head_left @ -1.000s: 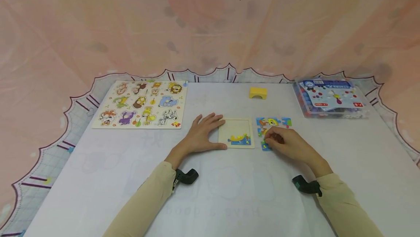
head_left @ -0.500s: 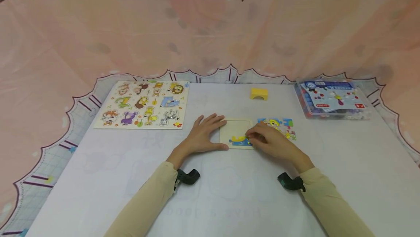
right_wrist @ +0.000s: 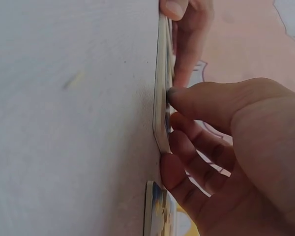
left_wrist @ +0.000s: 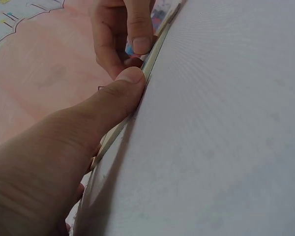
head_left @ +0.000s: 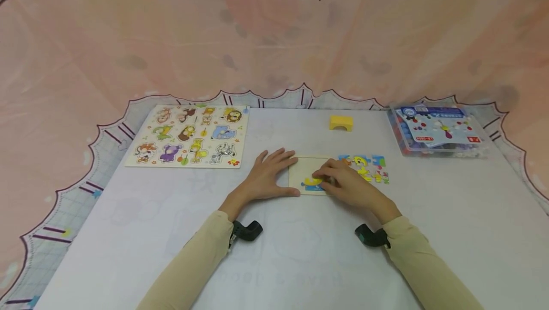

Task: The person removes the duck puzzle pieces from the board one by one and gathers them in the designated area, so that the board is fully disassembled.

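Note:
A shallow square wooden puzzle tray (head_left: 304,167) lies flat on the table, with joined blue and yellow puzzle pieces (head_left: 310,185) along its lower part. At its left side my left hand (head_left: 268,174) rests with fingers spread, fingertips and thumb touching the rim. My right hand (head_left: 351,186) is bent over the tray's lower right corner, thumb and fingertips pinching a small puzzle piece; a bit of blue (left_wrist: 129,49) shows by them in the left wrist view. The fingers mostly hide that piece. Right of the tray lie several colourful loose puzzle pieces (head_left: 362,161), partly behind the right hand.
An animal puzzle board (head_left: 186,136) lies at the back left. A yellow arch block (head_left: 340,122) stands behind the tray. At the back right is a clear plastic box (head_left: 439,129) with a printed card. A patterned curtain (head_left: 274,43) hangs behind the table.
My right hand has moved left from the loose pieces onto the tray, and a blue-green piece is gone from beside them. My left hand stays at the tray's rim.

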`<state>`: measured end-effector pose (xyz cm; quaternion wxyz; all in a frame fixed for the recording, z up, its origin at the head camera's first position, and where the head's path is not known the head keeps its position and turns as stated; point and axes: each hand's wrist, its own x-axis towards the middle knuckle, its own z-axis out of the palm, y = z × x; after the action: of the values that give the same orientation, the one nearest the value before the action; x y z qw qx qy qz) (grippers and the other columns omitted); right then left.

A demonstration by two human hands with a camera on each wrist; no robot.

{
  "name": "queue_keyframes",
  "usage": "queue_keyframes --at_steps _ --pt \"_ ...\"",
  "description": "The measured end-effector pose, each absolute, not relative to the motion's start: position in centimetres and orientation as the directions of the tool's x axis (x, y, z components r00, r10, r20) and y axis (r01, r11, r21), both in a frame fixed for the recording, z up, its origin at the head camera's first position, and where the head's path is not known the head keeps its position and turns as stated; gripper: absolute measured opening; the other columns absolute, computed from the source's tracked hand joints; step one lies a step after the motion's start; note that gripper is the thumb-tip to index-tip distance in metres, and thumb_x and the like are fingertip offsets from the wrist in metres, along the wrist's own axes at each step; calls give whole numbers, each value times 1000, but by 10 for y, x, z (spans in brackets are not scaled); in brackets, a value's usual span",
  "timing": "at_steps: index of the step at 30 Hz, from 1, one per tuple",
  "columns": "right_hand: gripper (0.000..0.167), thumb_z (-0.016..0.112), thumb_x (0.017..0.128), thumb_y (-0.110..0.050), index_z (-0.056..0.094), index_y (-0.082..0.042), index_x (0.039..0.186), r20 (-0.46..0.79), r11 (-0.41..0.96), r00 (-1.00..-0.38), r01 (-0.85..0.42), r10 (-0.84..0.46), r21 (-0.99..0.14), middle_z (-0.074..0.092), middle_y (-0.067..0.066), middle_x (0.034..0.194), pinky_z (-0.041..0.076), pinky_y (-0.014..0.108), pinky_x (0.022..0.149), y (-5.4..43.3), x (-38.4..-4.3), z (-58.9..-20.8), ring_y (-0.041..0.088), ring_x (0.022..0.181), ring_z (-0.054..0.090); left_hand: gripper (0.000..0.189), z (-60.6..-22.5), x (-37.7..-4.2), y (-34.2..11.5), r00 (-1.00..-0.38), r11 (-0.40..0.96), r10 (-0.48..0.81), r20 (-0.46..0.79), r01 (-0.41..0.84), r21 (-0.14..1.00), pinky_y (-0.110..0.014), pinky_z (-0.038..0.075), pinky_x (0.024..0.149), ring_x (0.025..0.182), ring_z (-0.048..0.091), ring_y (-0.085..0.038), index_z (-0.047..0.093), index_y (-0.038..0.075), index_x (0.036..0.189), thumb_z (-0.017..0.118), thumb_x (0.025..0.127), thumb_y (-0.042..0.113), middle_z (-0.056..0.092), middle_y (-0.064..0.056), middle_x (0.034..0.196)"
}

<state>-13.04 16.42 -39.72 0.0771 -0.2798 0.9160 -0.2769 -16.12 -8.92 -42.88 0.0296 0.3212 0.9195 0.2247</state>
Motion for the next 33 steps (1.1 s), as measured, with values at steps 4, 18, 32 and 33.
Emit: queue_keyframes --at_steps 4,18,32,33 --pt "26 62 91 -13 66 -14 117 19 691 -832 -472 -554 -547 58 0 109 42 25 72 164 -130 -398 12 85 47 87 -428 -161 -89 -792 695 604 87 577 428 -51 4 118 147 17 -21 40 20 145 69 74 62 30 4 155" --pt "21 61 91 -12 66 -12 112 52 679 -825 -497 -562 -540 58 2 109 41 28 76 162 -128 -398 13 88 49 86 -425 -160 -88 -798 698 598 81 567 437 -52 4 118 147 17 -21 41 20 144 70 73 61 30 4 155" --pt "19 61 90 -4 62 -8 109 82 653 -827 -495 -556 -573 58 5 108 36 49 101 161 -127 -402 20 100 51 87 -427 -161 -87 -797 702 598 83 571 425 -52 4 118 147 16 -20 41 21 144 70 73 62 30 5 155" --pt "19 61 89 -3 62 -7 108 90 649 -828 -497 -554 -576 58 6 108 33 53 103 161 -127 -403 20 99 51 87 -427 -161 -87 -797 703 598 82 571 425 -52 4 118 147 16 -20 41 21 144 70 73 62 30 5 155"
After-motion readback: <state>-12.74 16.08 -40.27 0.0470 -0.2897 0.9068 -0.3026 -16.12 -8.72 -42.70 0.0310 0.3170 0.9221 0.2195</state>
